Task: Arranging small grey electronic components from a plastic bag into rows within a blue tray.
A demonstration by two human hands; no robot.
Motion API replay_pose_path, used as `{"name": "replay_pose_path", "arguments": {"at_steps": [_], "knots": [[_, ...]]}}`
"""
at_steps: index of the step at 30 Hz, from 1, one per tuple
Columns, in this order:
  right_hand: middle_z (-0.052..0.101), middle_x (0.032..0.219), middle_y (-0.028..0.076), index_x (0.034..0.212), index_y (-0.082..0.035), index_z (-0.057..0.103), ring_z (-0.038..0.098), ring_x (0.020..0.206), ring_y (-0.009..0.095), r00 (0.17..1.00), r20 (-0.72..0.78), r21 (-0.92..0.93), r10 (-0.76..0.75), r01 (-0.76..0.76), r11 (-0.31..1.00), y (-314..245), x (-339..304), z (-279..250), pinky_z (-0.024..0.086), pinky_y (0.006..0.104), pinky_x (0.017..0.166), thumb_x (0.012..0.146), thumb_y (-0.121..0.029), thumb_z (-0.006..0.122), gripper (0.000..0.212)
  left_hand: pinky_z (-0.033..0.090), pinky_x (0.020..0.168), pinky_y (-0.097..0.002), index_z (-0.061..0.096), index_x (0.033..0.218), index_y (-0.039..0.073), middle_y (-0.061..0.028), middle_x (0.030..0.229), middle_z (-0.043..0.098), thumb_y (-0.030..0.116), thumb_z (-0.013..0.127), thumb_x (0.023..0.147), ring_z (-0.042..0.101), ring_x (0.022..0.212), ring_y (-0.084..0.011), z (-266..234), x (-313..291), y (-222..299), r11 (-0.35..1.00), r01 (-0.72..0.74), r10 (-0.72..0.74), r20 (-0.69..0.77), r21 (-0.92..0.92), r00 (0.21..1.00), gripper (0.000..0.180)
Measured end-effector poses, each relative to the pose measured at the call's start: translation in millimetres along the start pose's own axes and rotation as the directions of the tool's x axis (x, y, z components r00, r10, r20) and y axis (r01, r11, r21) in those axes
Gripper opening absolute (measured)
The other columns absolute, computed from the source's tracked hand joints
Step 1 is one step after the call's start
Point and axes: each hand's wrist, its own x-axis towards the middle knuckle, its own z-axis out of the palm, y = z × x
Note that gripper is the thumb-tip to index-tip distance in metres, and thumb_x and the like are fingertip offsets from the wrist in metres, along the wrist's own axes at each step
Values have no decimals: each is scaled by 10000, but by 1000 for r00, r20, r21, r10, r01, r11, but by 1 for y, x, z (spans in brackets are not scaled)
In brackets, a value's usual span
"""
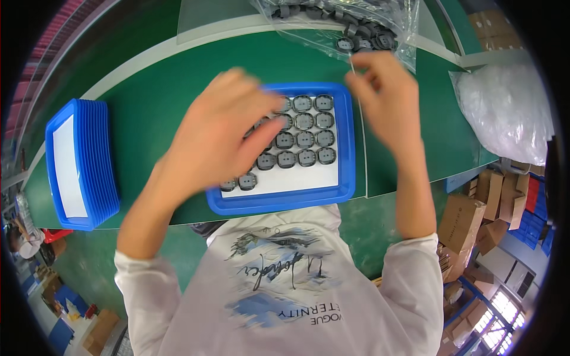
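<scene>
White shirt [285, 291], blurred left hand [221, 127] part-open over blue tray [346, 142], right hand [389, 98] loosely curled near clear bag [406, 22], grips unclear

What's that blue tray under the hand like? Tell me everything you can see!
The blue tray is shallow and roughly rectangular, with rounded corners and a raised rim; it looks like plastic. Its white bottom shows most clearly at the near side. It lies flat on the green table, holding small grey parts in rows; the nearest row shows just two, at its left. The blurred left hand hides its far left area; I can't tell whether they touch.
</scene>
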Motion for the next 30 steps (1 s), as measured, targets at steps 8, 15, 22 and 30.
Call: {"name": "replay_pose_path", "arguments": {"at_steps": [8,15,22,30], "knots": [[695,891,124,1081,-54,715,681,772,295,998,-26,-257,-61,52,965,84,36,2,538,379,713,890,-138,732,210,550,831,-411,679,1015,2,-136,962,694,154,691,880,686,944,-311,111,149,-53,927,-72,29,120,367,992,203],[732,920,78,1153,-35,690,698,755,119,945,84,105,316,-323,940,98,39,-13,539,287,670,971,-177,692,231,506,889,-510,643,1016,5,-253,977,625,93,679,824,613,1000,-434,52,114,-31,1000,6,-6,90,8,996,214],[691,974,70,1258,-27,673,677,792,134,998,67,37,13,-16,999,92,39,-11,530,267,733,967,-90,662,298,535,785,-377,682,1050,86,-103,1015,648,101,749,831,656,926,-291,28,69,-19,996,1,-6,57,85,998,230],[667,986,52,1184,12,684,647,884,124,886,106,475,451,-444,760,54,-16,-36,502,256,789,926,-62,683,269,502,837,-502,652,1040,45,-251,955,585,113,651,869,601,971,-447,82,134,-76,989,9,-10,1,149,1000,183]]}}
